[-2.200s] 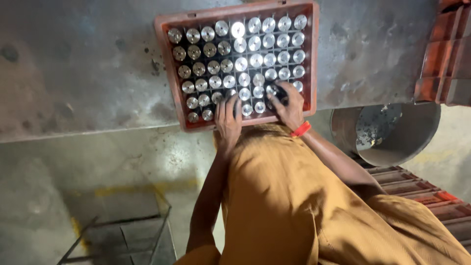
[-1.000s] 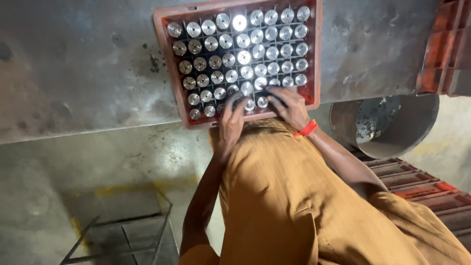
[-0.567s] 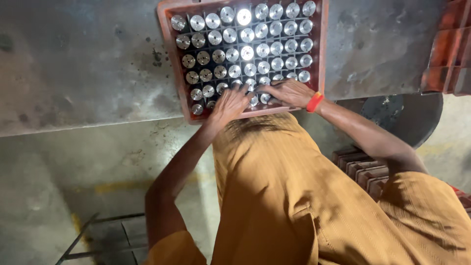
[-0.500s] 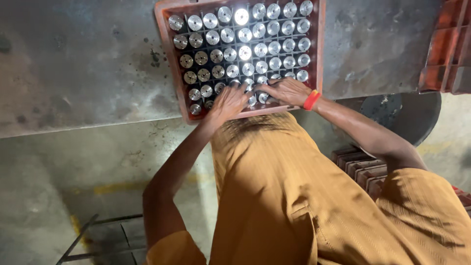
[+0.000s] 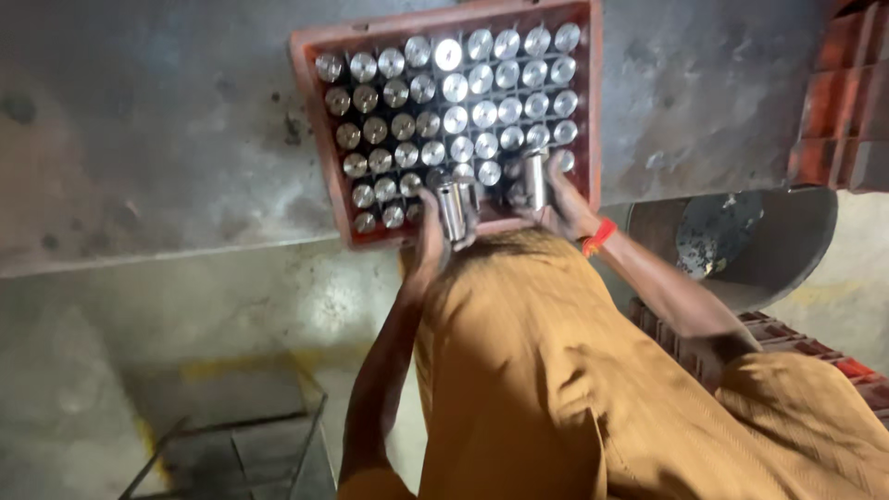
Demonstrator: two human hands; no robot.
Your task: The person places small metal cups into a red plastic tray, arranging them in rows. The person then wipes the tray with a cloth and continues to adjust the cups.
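A red plastic crate [image 5: 319,130] stands on a grey metal table, its grid filled with several shiny metal cylinders [image 5: 454,88] standing on end. My left hand [image 5: 433,227] is closed around one metal cylinder [image 5: 451,208], raised above the crate's near edge. My right hand [image 5: 563,199], with a red band at the wrist, grips another cylinder [image 5: 534,178] lifted out of the near right cells. My orange clothing fills the lower part of the view.
The grey table [image 5: 148,120] is worn and scratched. A round dark metal drum [image 5: 741,241] stands at the right, with stacked red crates [image 5: 847,102] beyond it and more red crates [image 5: 796,343] below. A wire frame [image 5: 241,444] sits on the floor at lower left.
Both hands rested on the cylinders in the crate's near rows; now each has closed on a cylinder and lifted it up out of the crate.
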